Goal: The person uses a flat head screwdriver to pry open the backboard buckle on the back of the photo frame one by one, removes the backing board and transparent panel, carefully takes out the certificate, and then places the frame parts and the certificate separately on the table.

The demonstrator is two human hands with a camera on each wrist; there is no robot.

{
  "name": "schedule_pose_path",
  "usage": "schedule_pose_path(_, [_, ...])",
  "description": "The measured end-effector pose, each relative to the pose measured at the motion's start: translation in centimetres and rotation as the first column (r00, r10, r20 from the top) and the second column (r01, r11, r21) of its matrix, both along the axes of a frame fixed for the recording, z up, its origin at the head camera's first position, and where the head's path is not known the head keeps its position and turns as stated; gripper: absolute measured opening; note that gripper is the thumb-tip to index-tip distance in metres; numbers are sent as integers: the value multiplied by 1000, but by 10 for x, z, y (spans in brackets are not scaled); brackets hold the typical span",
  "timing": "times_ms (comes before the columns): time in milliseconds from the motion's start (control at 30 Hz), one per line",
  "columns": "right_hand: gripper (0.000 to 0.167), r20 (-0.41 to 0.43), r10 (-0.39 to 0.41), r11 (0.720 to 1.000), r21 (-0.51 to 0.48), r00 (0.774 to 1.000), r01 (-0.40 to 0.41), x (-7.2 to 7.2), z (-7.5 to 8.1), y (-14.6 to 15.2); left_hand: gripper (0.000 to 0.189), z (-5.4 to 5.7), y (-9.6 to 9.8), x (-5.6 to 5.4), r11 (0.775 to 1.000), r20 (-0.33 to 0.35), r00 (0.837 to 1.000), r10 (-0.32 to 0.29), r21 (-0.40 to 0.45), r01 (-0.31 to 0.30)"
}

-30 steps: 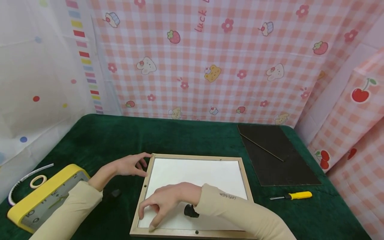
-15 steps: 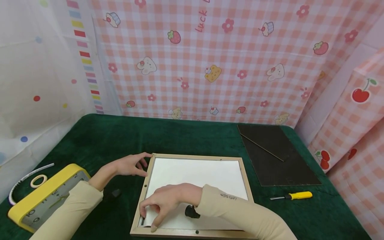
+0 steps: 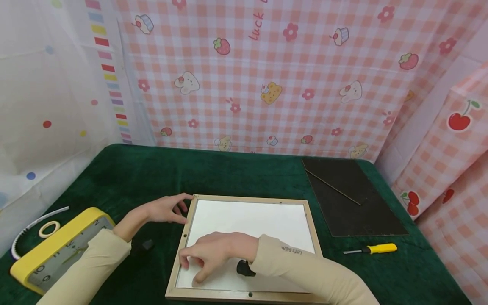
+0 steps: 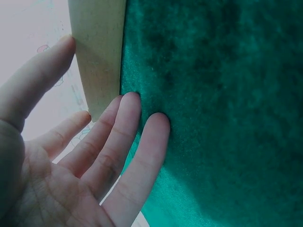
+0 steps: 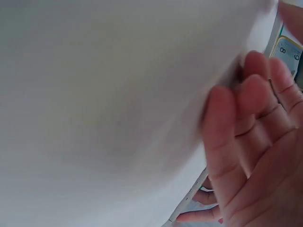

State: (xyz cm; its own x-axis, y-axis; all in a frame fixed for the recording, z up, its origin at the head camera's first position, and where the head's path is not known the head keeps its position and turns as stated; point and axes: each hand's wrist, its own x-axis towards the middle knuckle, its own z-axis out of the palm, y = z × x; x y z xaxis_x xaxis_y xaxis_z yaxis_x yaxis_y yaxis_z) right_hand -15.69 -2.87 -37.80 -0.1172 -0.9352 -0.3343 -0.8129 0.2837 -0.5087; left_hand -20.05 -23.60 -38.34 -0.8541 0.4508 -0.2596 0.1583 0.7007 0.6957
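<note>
A light wooden frame (image 3: 213, 293) lies flat at the front of the table, with a white sheet (image 3: 248, 218) inside it. My left hand (image 3: 165, 209) rests at the frame's far left corner. In the left wrist view its thumb and fingertips touch the wooden bar (image 4: 98, 52), the fingers loosely extended. Over the near left part of the sheet is my right hand (image 3: 213, 252), thumb and index finger spread apart. The right wrist view shows its bent fingers (image 5: 220, 118) against the white surface; whether they press on it I cannot tell.
A yellow clock (image 3: 85, 218) leans at the left beside a small ring (image 3: 42, 233) and a curved white cord (image 3: 36, 222). On the right, a black board (image 3: 366, 220) carries a thin rod (image 3: 335, 189). A yellow-handled screwdriver (image 3: 383, 248) lies nearer.
The white sheet's near left corner, shifted half a second ago with a dark gap showing, now fills that corner. My right thumb has moved off the frame's near edge. My left hand stays put.
</note>
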Motion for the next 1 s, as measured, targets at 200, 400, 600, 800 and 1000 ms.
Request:
schedule_pose_path(200, [36,3,66,998,-19,998,-66,-1,-2,0,68,0,1,0,1000,-2,1000,-6,-2,6])
schedule_pose_path(400, [31,17,89,996,-16,996,-88,0,-3,-3,67,0,1,0,1000,-1,1000,-3,-2,3])
schedule_pose_path(600, [33,40,46,999,-13,998,-46,1,-3,-4,68,0,1,0,1000,-14,1000,-9,0,9])
schedule_pose_path(800, [24,-26,14,999,-30,1000,-15,5,7,-1,67,1,1,1,1000,-24,1000,-18,-11,18])
schedule_pose_path(1000, [29,-76,-31,994,-111,997,22,6,27,14,66,1,1,1,1000,-27,999,-19,-16,18])
